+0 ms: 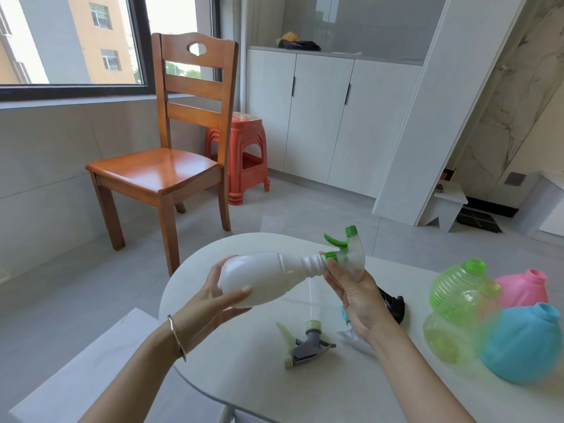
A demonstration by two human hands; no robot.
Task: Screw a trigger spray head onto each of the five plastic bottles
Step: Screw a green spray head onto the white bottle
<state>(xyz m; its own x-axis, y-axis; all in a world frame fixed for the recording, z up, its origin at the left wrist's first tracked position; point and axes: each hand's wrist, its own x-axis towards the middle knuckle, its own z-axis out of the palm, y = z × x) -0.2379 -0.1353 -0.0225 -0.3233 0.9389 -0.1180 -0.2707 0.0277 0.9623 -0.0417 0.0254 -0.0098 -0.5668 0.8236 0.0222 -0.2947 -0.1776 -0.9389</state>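
Observation:
My left hand (pixel 218 296) grips the base of a white plastic bottle (pixel 268 277), held on its side above the table. My right hand (pixel 355 296) holds a white spray head with a green trigger and nozzle (pixel 351 253) at the bottle's neck, its green collar touching the thread. On the table lie a grey spray head with pale green trigger (pixel 305 346), a black spray head (pixel 393 305) and a white one (pixel 355 338), both partly hidden by my right hand. At the right lie two green bottles (pixel 460 290) (pixel 445 338), a pink bottle (pixel 523 291) and a blue bottle (pixel 522 343), all uncapped.
The white oval table (pixel 244 370) ends near my left forearm. A wooden chair (pixel 171 166) and a red plastic stool (pixel 248 166) stand beyond it on the tiled floor. White cabinets (pixel 320 117) line the back wall.

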